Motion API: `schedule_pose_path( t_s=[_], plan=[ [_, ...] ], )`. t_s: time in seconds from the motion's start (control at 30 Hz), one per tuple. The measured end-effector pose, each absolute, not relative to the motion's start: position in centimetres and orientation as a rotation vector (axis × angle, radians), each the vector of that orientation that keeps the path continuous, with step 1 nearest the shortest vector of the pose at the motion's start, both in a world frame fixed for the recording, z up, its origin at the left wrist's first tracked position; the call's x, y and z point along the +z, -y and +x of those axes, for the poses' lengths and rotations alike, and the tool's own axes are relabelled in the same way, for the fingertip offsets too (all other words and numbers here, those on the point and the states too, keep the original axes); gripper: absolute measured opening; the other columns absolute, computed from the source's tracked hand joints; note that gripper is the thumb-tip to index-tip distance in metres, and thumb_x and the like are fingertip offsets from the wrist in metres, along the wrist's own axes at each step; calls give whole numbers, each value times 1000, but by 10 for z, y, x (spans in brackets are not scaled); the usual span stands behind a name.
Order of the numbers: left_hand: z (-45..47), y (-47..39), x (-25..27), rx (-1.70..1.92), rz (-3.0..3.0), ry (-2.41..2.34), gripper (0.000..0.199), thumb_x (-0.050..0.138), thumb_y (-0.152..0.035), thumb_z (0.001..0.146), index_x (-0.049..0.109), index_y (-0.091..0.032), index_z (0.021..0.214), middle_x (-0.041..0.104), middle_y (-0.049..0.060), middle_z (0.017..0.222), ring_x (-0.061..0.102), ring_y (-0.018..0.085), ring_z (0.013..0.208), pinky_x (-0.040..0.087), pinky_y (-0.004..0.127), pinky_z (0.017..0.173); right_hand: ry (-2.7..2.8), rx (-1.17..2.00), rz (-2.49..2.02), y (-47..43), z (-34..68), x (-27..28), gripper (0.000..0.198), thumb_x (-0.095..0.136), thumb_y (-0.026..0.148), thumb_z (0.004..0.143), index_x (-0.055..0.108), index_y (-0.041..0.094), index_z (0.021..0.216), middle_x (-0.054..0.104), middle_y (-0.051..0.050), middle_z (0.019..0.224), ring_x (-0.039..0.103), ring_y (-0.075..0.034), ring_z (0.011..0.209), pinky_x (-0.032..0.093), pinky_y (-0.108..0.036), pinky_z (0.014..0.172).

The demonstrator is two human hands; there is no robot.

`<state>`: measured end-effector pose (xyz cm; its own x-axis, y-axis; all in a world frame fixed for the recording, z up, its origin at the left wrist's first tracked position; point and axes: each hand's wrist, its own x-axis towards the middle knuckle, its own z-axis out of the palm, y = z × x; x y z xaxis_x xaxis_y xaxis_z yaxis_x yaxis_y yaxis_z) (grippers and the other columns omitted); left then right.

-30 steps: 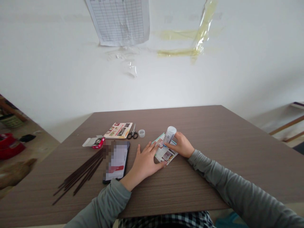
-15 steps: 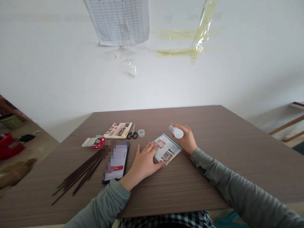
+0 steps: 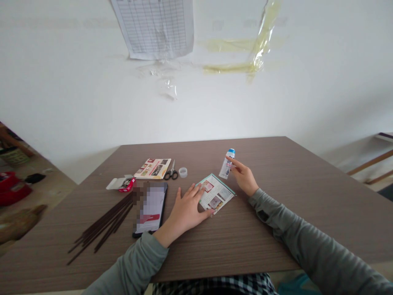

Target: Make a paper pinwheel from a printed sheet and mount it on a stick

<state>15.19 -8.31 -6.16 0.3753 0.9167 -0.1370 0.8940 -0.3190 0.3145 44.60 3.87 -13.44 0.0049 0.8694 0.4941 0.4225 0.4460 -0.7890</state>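
Observation:
My left hand [image 3: 190,206] lies open with its fingers spread, pressing on the left side of a folded printed paper [image 3: 217,192] with a teal edge. In my right hand [image 3: 245,176] is a white glue stick [image 3: 226,169] with a blue end, gripped between thumb and fingers. It stands nearly upright, tilted slightly, just beyond the paper's far right edge. Whether its lower end touches the table cannot be told. A clear round cap [image 3: 183,172] sits beyond my left hand, beside scissors [image 3: 171,173] with black handles.
Left of my left hand lies a phone [image 3: 153,209] with its screen lit. Several thin dark sticks [image 3: 106,223] fan out beside it. Behind are an open red-and-white small box [image 3: 124,184] and a printed booklet [image 3: 153,168]. A white wall [image 3: 196,110] rises behind the brown table [image 3: 276,155].
My right hand has turned the glue stick from tilted, with its white end towards me, to nearly upright with the blue end up. My left hand and the paper stay put.

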Motion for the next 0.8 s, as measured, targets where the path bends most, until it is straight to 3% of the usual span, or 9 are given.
schedule_pose_path(
  t_s=[0.13, 0.23, 0.3, 0.4, 0.5, 0.6, 0.7, 0.8],
  plan=[
    [152, 85, -61, 109, 2307, -1599, 88, 85, -62, 118, 63, -32, 197, 49, 17, 211, 40, 50, 200, 22, 87, 163, 1547, 484, -1131, -34, 445, -127, 50, 80, 53, 109, 98, 27, 148, 94, -17, 150, 93, -37, 121, 78, -59, 118],
    [153, 86, -61, 143, 2304, -1598, 85, 89, -62, 116, 66, -36, 194, 52, 16, 210, 43, 52, 198, 26, 89, 161, 1585, 437, -1131, -30, 446, -121, 31, 85, 54, 107, 98, 31, 124, 95, -15, 142, 93, -40, 127, 76, -62, 123],
    [153, 86, -61, 155, 2299, -1607, 85, 90, -61, 115, 68, -36, 193, 54, 16, 209, 44, 53, 197, 26, 89, 162, 1605, 448, -1140, -29, 446, -120, 26, 88, 57, 106, 88, 31, 107, 95, -13, 127, 94, -40, 120, 78, -62, 115],
    [153, 85, -62, 139, 2295, -1621, 84, 90, -61, 116, 68, -35, 193, 53, 17, 209, 44, 51, 198, 24, 86, 163, 1584, 516, -1158, -31, 446, -122, 42, 93, 64, 100, 65, 34, 96, 94, -9, 113, 97, -42, 114, 81, -58, 102],
    [152, 84, -63, 127, 2314, -1605, 85, 88, -62, 117, 66, -37, 195, 55, 16, 208, 43, 50, 199, 25, 87, 162, 1541, 572, -1163, -32, 444, -124, 59, 97, 71, 93, 50, 36, 95, 95, -11, 120, 98, -46, 121, 81, -60, 102],
    [151, 84, -64, 128, 2329, -1595, 84, 86, -64, 118, 66, -37, 195, 57, 15, 207, 43, 49, 199, 24, 87, 162, 1494, 629, -1163, -32, 444, -124, 65, 99, 73, 87, 47, 37, 100, 96, -15, 129, 98, -49, 122, 82, -61, 98],
    [152, 86, -61, 99, 2311, -1598, 85, 84, -64, 119, 64, -35, 196, 52, 17, 210, 40, 48, 200, 21, 87, 163, 1449, 676, -1171, -31, 445, -122, 64, 104, 65, 81, 56, 36, 112, 97, -17, 131, 98, -49, 123, 82, -64, 101],
    [151, 88, -56, 75, 2289, -1599, 87, 84, -62, 119, 63, -32, 197, 49, 18, 210, 38, 48, 201, 18, 87, 163, 1489, 640, -1199, -31, 445, -118, 60, 104, 48, 82, 70, 33, 128, 99, -15, 130, 98, -45, 126, 77, -67, 117]
  ],
)
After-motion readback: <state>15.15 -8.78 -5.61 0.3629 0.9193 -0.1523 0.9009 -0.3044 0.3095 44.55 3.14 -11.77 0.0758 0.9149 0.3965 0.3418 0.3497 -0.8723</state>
